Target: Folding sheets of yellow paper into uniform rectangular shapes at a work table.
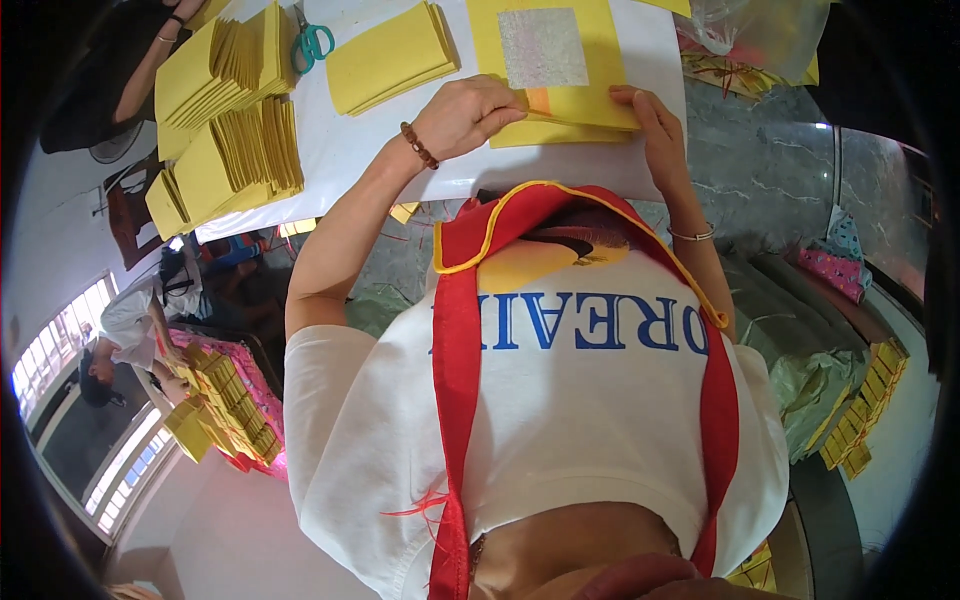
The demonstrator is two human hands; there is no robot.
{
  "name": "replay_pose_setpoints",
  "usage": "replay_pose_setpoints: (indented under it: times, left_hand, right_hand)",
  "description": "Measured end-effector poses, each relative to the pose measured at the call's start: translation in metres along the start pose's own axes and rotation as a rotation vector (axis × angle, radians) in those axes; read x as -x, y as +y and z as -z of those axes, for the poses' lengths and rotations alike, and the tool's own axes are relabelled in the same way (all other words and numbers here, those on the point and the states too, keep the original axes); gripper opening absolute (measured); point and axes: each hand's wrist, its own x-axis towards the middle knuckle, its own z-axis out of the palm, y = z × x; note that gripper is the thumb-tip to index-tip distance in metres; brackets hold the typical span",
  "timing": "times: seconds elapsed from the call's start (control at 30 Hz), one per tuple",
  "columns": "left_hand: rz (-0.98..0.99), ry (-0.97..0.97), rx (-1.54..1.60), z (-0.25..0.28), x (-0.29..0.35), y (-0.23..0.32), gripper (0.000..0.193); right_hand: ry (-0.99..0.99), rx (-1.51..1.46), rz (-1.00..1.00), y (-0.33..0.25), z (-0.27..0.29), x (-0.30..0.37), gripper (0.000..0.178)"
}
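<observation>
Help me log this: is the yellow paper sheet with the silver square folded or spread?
Mostly spread: the yellow paper sheet shows its silver square whole. Near edge: cannot tell.

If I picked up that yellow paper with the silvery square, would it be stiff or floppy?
The paper would probably flop somewhat, since it looks thin. It's likely light for its size, being broad and flat. If pushed, it might slide fairly easily: the white tabletop around it looks smooth.

left of our grip on the sheet (608, 62), we have a stack (385, 58), scissors (308, 40), then piles (215, 165), on the table (365, 165).
</observation>
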Motion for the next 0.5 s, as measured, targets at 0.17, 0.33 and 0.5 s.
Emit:
replay_pose_setpoints:
  times: [0.17, 0.33, 0.5]
  left_hand:
    - [0.144, 0.006, 0.091, 0.0000, -0.0014, -0.0032, 0.019]
    - [0.361, -0.118, 0.167, 0.0060, -0.0056, -0.0018, 0.021]
    - [0.295, -0.035, 0.247, -0.0014, -0.0013, -0.0098, 0.020]
  right_hand:
    - [0.013, 0.042, -0.022, -0.0039, -0.0018, -0.0005, 0.037]
    - [-0.004, 0.021, 0.017, -0.0004, 0.0012, -0.0009, 0.043]
    - [-0.054, 0.053, -0.002, 0.0012, 0.0043, -0.0020, 0.047]
